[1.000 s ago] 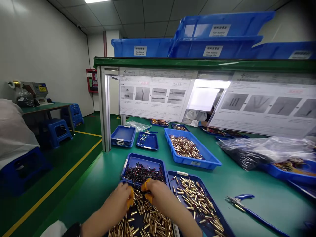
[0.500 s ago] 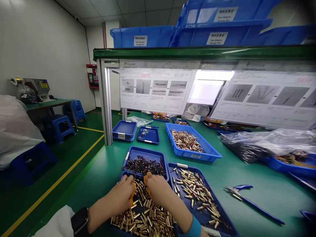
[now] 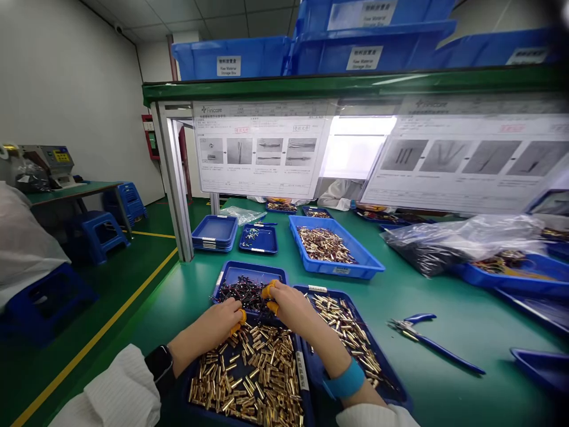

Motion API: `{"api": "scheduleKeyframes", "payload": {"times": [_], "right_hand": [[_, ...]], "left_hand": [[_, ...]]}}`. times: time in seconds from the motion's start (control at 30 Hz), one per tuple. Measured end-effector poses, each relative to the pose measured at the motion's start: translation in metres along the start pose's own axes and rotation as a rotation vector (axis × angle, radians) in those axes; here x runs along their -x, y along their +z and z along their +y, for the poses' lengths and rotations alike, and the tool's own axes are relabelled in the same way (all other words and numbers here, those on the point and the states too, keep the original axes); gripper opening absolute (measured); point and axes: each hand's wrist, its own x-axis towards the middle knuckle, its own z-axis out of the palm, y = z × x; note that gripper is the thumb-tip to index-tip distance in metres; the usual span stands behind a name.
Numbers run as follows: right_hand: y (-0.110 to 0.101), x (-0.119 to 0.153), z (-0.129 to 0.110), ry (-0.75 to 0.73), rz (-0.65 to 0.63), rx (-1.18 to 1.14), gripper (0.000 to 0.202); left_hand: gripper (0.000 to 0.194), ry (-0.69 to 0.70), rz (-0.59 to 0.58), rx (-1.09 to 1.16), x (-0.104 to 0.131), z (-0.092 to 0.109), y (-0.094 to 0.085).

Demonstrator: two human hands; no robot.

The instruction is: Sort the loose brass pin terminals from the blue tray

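Note:
My left hand (image 3: pixel 224 320) is closed over the far left part of the tray (image 3: pixel 301 370) of brass-coloured metal sleeves (image 3: pixel 249 388). Orange covers are on its fingertips; whatever they pinch is hidden. My right hand (image 3: pixel 293 305), also with orange finger covers, is over the right side of the pile of thin dark wire pieces (image 3: pixel 242 293). Its thumb and finger are apart, with the tips among the wires. That pile lies in a blue tray (image 3: pixel 255 271) just beyond the sleeves. Under my right forearm, another tray (image 3: pixel 311 290) holds brass sleeves with wires (image 3: pixel 347 326).
Blue-handled pliers (image 3: pixel 435 344) lie at the right. Farther back are a larger blue bin (image 3: pixel 364 261) of brass parts, stacked trays (image 3: pixel 216 228), a small tray (image 3: pixel 267 246) and a plastic bag (image 3: pixel 462 237). Instruction sheets (image 3: pixel 258 172) hang from the shelf (image 3: pixel 267 88).
My hands have moved apart. The right one has gone from above the sleeves to the dark wires; the left stays near the sleeve tray's far edge. The camera view has shifted.

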Motion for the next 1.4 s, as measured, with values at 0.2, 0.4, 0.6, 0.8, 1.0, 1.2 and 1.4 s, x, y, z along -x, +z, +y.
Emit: {"api": "scheduleKeyframes", "payload": {"times": [0.2, 0.4, 0.6, 0.8, 1.0, 1.2, 1.4], "right_hand": [[-0.003, 0.013, -0.008, -0.115, -0.205, 0.017, 0.036], [0.000, 0.009, -0.010, -0.045, -0.271, 0.122, 0.009], [0.005, 0.007, -0.006, -0.041, -0.281, 0.151, 0.008], [0.004, 0.000, 0.007, 0.050, -0.131, 0.130, 0.013], [0.002, 0.000, 0.005, 0.029, -0.106, 0.096, 0.012], [0.007, 0.004, -0.004, -0.023, -0.252, 0.098, 0.009], [0.002, 0.005, 0.002, -0.097, -0.323, 0.056, 0.012]], "left_hand": [[0.027, 0.088, -0.027, -0.045, 0.003, -0.005, -0.006], [0.028, 0.064, -0.036, -0.020, 0.003, -0.006, -0.006], [0.025, -0.017, -0.010, 0.049, 0.005, -0.005, -0.010], [0.033, -0.104, 0.115, 0.121, -0.028, -0.011, -0.021], [0.035, 0.019, 0.114, 0.190, -0.030, -0.015, -0.030], [0.029, 0.000, 0.113, 0.269, -0.019, -0.015, -0.013], [0.006, -0.143, 0.209, 0.385, -0.040, -0.027, -0.009]]}}
